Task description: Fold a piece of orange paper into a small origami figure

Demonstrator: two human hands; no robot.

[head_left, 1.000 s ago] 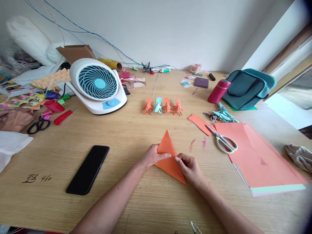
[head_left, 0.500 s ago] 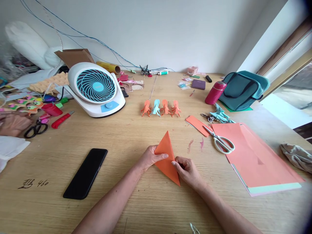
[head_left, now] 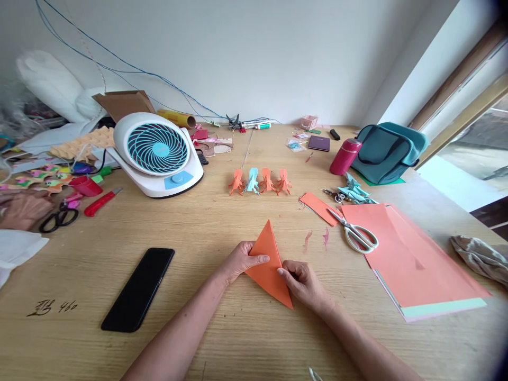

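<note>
An orange sheet of paper [head_left: 270,275], folded into a triangle, is held just above the table between both hands. My left hand [head_left: 244,262] grips its left edge, thumb lying on the front face and the other fingers hidden behind. At the right edge, my right hand [head_left: 301,283] pinches the paper between thumb and curled fingers. Beyond them stands a row of folded paper figures [head_left: 267,181], orange and one light blue. White-handled scissors [head_left: 359,238] rest on the stack of coloured paper [head_left: 416,259] to the right, near narrow orange strips [head_left: 317,207].
A black phone [head_left: 138,290] lies at left, below a white fan [head_left: 159,153]. Another person's hand [head_left: 27,209] is at the far left by black scissors [head_left: 59,218] and a red cutter [head_left: 102,202]. A pink bottle [head_left: 345,157] and teal bag [head_left: 387,153] stand back right.
The camera view has shifted slightly, so the scene sits a little lower. Both hands keep their hold on the folded orange paper, with hardly any movement.
</note>
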